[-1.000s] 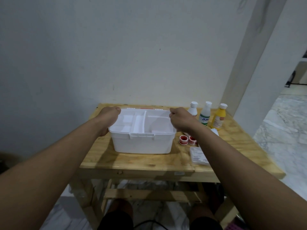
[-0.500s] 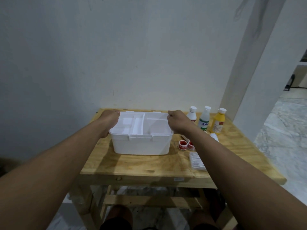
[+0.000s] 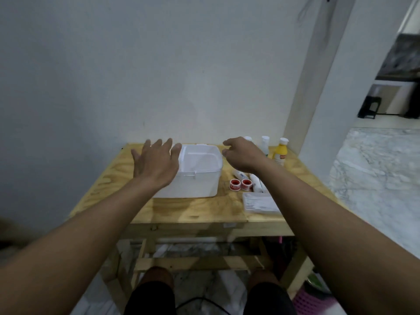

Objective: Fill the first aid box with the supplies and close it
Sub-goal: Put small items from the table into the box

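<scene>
A white plastic first aid box (image 3: pixel 197 178) stands open on a small wooden table (image 3: pixel 200 210), its inner tray showing. My left hand (image 3: pixel 155 163) hovers over the box's left side, fingers spread, holding nothing. My right hand (image 3: pixel 242 155) floats just right of the box with fingers loosely curled and empty. Right of the box lie two red tape rolls (image 3: pixel 240 184), a white tube (image 3: pixel 255 183) and a flat clear packet (image 3: pixel 259 202). At the back right stand a yellow bottle (image 3: pixel 280 152) and a white bottle (image 3: pixel 264 143); a third is mostly hidden behind my right hand.
A white wall runs close behind the table, with a pillar at the back right. The table's front edge is near my knees (image 3: pixel 159 278). A marble floor (image 3: pixel 375 173) opens to the right, and a pink basket (image 3: pixel 311 303) sits low beside the table leg.
Both hands have let go of the box's rim and lifted off it, fingers opening. The left hand now covers the box's left part. The camera has tilted.
</scene>
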A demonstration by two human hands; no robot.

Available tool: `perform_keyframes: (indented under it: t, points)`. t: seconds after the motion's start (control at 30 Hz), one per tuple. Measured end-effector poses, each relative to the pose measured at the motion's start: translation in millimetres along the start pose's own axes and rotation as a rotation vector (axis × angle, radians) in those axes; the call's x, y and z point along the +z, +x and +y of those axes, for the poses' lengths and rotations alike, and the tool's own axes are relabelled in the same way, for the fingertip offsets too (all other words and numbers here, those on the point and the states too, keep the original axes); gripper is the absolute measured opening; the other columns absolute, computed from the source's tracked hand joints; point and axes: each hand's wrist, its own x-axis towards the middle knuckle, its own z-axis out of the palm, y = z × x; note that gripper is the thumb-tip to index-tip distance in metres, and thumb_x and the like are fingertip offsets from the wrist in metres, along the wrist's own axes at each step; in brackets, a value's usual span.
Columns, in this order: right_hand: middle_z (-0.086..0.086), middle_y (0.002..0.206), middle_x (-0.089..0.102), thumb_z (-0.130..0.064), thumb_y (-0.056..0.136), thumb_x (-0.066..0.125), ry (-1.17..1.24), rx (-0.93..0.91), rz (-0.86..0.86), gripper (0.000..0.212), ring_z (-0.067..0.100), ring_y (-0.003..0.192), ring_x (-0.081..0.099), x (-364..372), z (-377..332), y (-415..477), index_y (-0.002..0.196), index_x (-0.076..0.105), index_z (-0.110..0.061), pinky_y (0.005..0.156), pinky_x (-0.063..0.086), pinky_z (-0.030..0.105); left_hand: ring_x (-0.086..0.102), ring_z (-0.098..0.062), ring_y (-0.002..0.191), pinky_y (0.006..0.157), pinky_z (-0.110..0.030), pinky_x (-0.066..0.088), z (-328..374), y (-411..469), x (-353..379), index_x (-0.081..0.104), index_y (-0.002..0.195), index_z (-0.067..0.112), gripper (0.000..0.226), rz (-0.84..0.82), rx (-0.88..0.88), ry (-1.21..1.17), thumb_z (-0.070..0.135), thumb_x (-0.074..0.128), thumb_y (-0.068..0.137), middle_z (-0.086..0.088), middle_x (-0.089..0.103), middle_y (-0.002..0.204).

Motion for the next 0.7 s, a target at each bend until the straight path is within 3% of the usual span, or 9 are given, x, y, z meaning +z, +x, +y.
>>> perform_keyframes:
  t: [0.13,0.2,0.37,0.43,0.5,0.6,0.7]
  points:
    - [0.010,0.147,0.053,-0.019,0.097,0.051,-0.092,0.005,-0.017,0.050,0.025,0.133,0.051,-13,10,-28,0.147,0.049,-0.014,0.104,0.043,0.033,0.009,-0.031,0.154,0.117,-0.066,-0.001,20,-32,6,0.032,0.156,0.029,0.067,-0.015,0.144,0.166,0.060,0.008,0.102,-0.004,0.034,0.162]
    - [0.010,0.143,0.056,-0.017,0.095,0.052,-0.143,0.021,-0.041,0.051,0.024,0.127,0.056,-16,19,-43,0.145,0.050,-0.015,0.096,0.046,0.032,0.009,-0.032,0.154,0.118,-0.067,-0.003,25,-43,12,0.029,0.157,0.031,0.067,-0.052,0.176,0.171,0.060,0.007,0.101,-0.004,0.032,0.163]
    - [0.011,0.126,0.066,-0.030,0.095,0.052,-0.317,0.053,-0.117,0.040,0.030,0.114,0.062,-19,36,-75,0.127,0.063,-0.010,0.096,0.052,0.043,0.015,-0.032,0.153,0.119,-0.064,-0.003,28,-53,20,0.032,0.156,0.031,0.066,-0.028,0.219,0.231,0.058,0.007,0.102,-0.005,0.034,0.162]
    - [0.012,0.124,0.066,-0.024,0.090,0.052,-0.379,0.081,-0.159,0.039,0.030,0.112,0.061,-18,41,-84,0.126,0.063,-0.010,0.094,0.053,0.044,0.017,-0.031,0.153,0.119,-0.062,-0.003,26,-54,21,0.034,0.155,0.033,0.065,-0.024,0.217,0.216,0.058,0.007,0.102,-0.005,0.034,0.162]
    - [0.011,0.130,0.062,-0.018,0.086,0.052,-0.433,0.108,-0.199,0.048,0.030,0.117,0.058,-17,47,-89,0.134,0.057,-0.012,0.095,0.054,0.043,0.018,-0.030,0.153,0.120,-0.061,-0.003,26,-55,21,0.035,0.155,0.035,0.065,-0.017,0.219,0.214,0.059,0.008,0.102,-0.005,0.035,0.162]
    - [0.012,0.151,0.045,-0.017,0.088,0.055,-0.496,0.133,-0.275,0.070,0.035,0.140,0.039,-16,54,-92,0.154,0.033,-0.015,0.103,0.048,0.044,0.022,-0.031,0.152,0.120,-0.061,0.000,25,-55,22,0.037,0.153,0.037,0.064,-0.005,0.224,0.224,0.060,0.008,0.101,-0.005,0.036,0.161]
    - [0.013,0.161,0.031,-0.016,0.089,0.065,-0.530,0.133,-0.311,0.083,0.035,0.147,0.029,-15,59,-92,0.159,0.021,-0.015,0.107,0.044,0.045,0.023,-0.031,0.151,0.120,-0.060,0.002,24,-54,23,0.038,0.152,0.039,0.063,-0.001,0.224,0.224,0.060,0.008,0.101,-0.006,0.037,0.160]
